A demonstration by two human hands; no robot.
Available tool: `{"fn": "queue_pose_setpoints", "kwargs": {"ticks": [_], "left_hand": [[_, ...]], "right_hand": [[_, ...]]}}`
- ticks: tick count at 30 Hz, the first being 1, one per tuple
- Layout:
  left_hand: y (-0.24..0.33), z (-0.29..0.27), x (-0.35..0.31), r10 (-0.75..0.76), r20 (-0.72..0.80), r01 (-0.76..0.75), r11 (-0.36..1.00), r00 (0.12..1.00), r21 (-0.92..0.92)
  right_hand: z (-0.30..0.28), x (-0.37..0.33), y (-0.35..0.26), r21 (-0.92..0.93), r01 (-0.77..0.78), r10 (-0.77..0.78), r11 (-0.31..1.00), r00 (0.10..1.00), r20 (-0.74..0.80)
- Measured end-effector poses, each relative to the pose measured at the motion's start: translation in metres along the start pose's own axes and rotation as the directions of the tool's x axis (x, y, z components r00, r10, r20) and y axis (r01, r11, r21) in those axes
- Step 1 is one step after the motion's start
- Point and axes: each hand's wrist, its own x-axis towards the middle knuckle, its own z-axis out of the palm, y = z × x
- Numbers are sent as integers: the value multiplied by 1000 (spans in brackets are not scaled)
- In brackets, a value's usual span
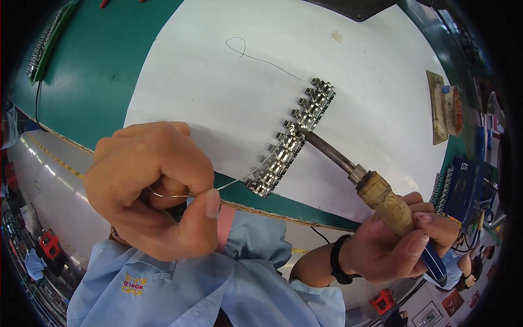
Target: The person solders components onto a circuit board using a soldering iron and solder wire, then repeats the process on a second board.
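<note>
the left hand [155, 185] pinches solder wire [237, 181] between thumb and finger; feed it in lightly, i'd say. the row of metal connectors [281, 159] lies mostly on white paper [212, 98]. the right hand [389, 248] grasps the soldering iron [377, 195], its tip at the row; steady contact should suit.

White paper sheet [190, 71] lies on green table [120, 32]. Silvery row of metal parts [290, 143] is on sheet, near end at sheet's front edge. Thin dark looped wire [261, 60] sits behind-left of row. Thin silvery wire [234, 182] runs over from row's left. Tan-and-blue-handled soldering iron [376, 193] is right, tip at row's middle. Tan flat board [437, 103]: sheet's right edge.
</note>
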Motion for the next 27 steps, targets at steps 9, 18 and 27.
{"fn": "queue_pose_setpoints", "kwargs": {"ticks": [9,18,27], "left_hand": [[2,3,2,-37,-1,37,999,999,23],[4,4,1,-43,-25,43,999,999,21],[3,-1,1,-66,11,66,998,998,-12]], "right_hand": [[-12,8,1,63,-46,35,997,986,164],[10,4,-2,-29,3,-4,1000,1000,-31],[7,1,-2,-16,-1,0,1000,997,-76]]}}
